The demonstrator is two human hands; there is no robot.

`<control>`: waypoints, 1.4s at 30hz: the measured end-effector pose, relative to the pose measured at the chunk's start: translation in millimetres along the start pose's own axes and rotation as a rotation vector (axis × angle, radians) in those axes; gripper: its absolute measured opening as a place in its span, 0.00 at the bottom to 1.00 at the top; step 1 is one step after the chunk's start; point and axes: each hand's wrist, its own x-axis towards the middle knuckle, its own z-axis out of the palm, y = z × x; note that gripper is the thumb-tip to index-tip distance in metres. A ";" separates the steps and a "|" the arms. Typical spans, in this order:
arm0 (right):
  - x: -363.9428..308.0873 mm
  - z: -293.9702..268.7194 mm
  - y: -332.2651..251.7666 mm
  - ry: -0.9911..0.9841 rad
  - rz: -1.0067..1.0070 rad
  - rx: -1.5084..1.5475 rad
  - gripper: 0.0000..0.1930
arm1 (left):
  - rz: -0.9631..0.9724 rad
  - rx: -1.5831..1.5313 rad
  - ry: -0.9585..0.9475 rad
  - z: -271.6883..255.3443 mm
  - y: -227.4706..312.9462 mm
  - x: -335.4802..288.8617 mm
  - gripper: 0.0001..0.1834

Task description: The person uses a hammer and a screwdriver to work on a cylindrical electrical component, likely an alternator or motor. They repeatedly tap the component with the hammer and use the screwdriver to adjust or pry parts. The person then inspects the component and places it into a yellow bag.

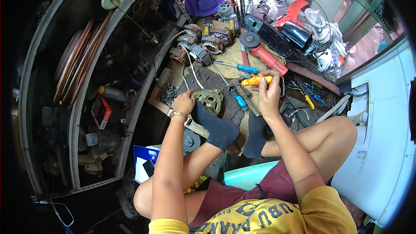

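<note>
Person sat cross-legged on floor amid wound copper-and-steel motor stators (pixel 197 43) and a red angle grinder (pixel 264 56). Round brass-coloured metal motor housing (pixel 210 100) lay on a dark rubber mat (pixel 216 80), braced against a dark-socked foot. Left hand (pixel 184 102) clenched, steadying its rim. Right hand (pixel 268 91), fingers (pixel 263 83) grasping orange-handled screwdriver (pixel 255 80), shaft reaching toward housing. Judged: working a fastener; steady downward pressure needed.

screwdriver (pixel 255 80): glossy orange plastic handle, thin metal shaft
motor housing (pixel 210 100): dull, tarnished cast metal
socks (pixel 219 128): dark matt cloth
board (pixel 229 54): rough bare wood
</note>
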 end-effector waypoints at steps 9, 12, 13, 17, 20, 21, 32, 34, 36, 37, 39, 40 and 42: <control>-6.4 -0.4 -3.2 0.001 -0.030 0.000 0.07 | -0.015 0.024 -0.039 -1.3 -1.0 -0.3 0.16; -7.8 1.7 -0.1 -0.005 -0.030 -0.016 0.07 | -0.003 -0.001 -0.015 -2.0 -0.7 -1.5 0.16; -8.3 3.0 -0.1 -0.007 -0.030 -0.014 0.07 | -0.008 -0.004 -0.009 -3.1 -1.4 -2.4 0.16; -7.5 4.7 0.3 -0.019 -0.039 -0.070 0.07 | -0.095 0.010 -0.098 -15.4 8.1 -0.6 0.18; -3.0 4.3 -3.1 -0.050 -0.166 -0.274 0.08 | 0.350 -0.158 0.179 -38.7 57.3 -0.3 0.40; -5.7 7.3 -12.9 -0.097 -0.106 -0.258 0.08 | 0.538 -0.371 0.200 -50.3 83.2 2.1 0.48; 31.5 -10.6 152.3 -0.289 -0.032 -0.402 0.17 | 0.752 -0.723 0.108 -37.6 197.6 20.3 0.17; 11.2 24.7 172.7 -0.509 -0.137 -0.460 0.20 | 0.734 -0.712 0.140 -28.5 186.9 21.6 0.16; 3.2 46.6 188.2 -0.553 -0.175 -0.669 0.21 | 0.725 -0.696 0.142 -27.7 180.6 24.8 0.15; 3.4 51.1 191.5 -0.570 -0.178 -0.750 0.22 | 0.700 -0.704 0.145 -28.7 179.0 25.7 0.16; 7.3 58.2 196.4 -0.584 -0.170 -0.839 0.23 | 0.682 -0.713 0.150 -31.8 177.8 27.6 0.16; 8.4 59.0 197.5 -0.589 -0.152 -0.839 0.23 | 0.675 -0.708 0.166 -34.5 176.3 29.0 0.17; 15.3 53.2 199.0 -0.591 -0.107 -0.756 0.24 | 0.645 -0.746 0.143 -36.8 178.2 33.9 0.17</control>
